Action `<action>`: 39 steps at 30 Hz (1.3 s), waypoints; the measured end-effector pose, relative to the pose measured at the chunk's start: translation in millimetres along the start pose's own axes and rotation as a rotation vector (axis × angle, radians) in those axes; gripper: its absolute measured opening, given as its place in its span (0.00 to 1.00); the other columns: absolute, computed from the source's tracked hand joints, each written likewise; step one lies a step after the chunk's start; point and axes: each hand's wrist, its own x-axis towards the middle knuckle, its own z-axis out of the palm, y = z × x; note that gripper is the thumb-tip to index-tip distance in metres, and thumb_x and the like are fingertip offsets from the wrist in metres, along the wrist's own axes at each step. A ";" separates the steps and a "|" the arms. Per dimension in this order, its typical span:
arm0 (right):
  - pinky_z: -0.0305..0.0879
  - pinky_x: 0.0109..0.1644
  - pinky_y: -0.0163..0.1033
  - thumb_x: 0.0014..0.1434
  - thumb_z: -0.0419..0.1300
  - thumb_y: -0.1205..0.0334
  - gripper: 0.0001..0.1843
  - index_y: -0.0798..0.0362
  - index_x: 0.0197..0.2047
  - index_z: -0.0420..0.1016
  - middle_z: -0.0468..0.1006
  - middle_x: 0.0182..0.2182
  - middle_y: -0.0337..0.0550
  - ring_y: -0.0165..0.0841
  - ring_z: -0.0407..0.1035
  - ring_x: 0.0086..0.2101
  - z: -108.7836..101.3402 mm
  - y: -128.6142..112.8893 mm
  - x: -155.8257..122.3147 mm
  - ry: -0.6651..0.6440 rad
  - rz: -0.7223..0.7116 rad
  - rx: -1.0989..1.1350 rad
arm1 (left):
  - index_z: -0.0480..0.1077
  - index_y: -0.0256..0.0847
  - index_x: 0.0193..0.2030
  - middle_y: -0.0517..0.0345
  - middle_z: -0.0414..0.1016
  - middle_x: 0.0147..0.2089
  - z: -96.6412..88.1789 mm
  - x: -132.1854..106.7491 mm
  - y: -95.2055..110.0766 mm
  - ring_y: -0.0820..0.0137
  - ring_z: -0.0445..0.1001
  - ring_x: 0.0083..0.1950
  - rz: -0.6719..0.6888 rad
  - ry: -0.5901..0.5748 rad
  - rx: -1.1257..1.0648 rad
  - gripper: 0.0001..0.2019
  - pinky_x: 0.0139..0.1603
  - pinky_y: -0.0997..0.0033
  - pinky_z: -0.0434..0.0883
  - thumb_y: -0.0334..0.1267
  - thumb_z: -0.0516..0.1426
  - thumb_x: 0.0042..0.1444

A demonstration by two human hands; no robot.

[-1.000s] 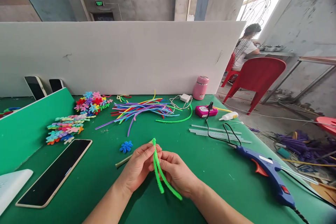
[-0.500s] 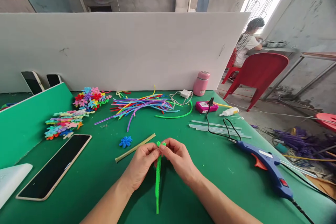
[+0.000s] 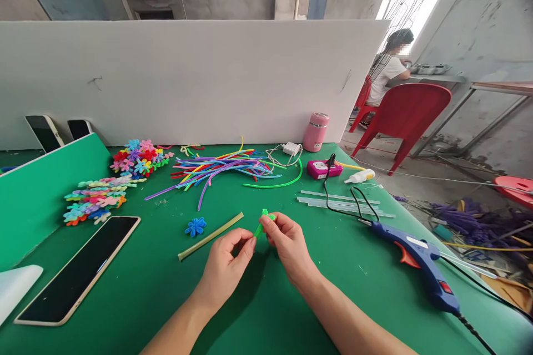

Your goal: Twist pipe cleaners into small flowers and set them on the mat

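Note:
A bright green pipe cleaner (image 3: 259,231), bent into small loops at its top, is pinched between my two hands above the green table. My left hand (image 3: 231,258) grips its lower part between thumb and fingertips. Higher up, the thumb and forefinger of my right hand (image 3: 285,236) close on the looped end. Its remaining length is hidden by my fingers. Left of my hands lie a thin tan stick (image 3: 211,236) and a blue pipe-cleaner flower (image 3: 195,227).
Loose coloured pipe cleaners (image 3: 225,166) lie at the back, finished flowers (image 3: 139,158) in piles at the left. A phone (image 3: 83,266) rests at left. On the right are a glue gun (image 3: 416,255), clear glue sticks (image 3: 341,201), a white bottle (image 3: 360,176) and a pink flask (image 3: 316,132).
The green tail that hung down toward me no longer shows below my hands. My right hand has moved slightly up and right, and the looped end has tilted right with it.

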 end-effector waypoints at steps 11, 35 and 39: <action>0.40 0.23 0.33 0.49 0.55 0.52 0.17 0.53 0.18 0.55 0.49 0.16 0.30 0.24 0.43 0.20 -6.0 -1.8 0.5 -0.080 -0.025 -0.160 | 0.63 0.39 0.23 0.67 0.54 0.19 -20.7 7.6 1.6 0.76 0.54 0.22 -0.188 -0.056 -0.078 0.13 0.23 0.77 0.54 0.46 0.51 0.52; 0.35 0.22 0.33 0.45 0.58 0.52 0.19 0.53 0.17 0.53 0.45 0.16 0.29 0.23 0.38 0.19 -5.5 -6.2 1.0 -0.124 0.108 -0.090 | 0.73 0.43 0.31 0.59 0.72 0.27 -49.6 -1.2 -23.7 0.71 0.68 0.27 0.119 0.018 0.215 0.08 0.27 0.76 0.64 0.36 0.52 0.53; 0.36 0.23 0.34 0.45 0.57 0.53 0.18 0.53 0.17 0.54 0.46 0.16 0.29 0.23 0.39 0.19 -8.4 -7.0 3.7 -0.138 0.113 -0.091 | 0.73 0.44 0.32 0.58 0.74 0.30 -51.9 -1.8 -20.2 0.69 0.70 0.31 0.086 -0.040 0.211 0.09 0.32 0.75 0.66 0.37 0.52 0.53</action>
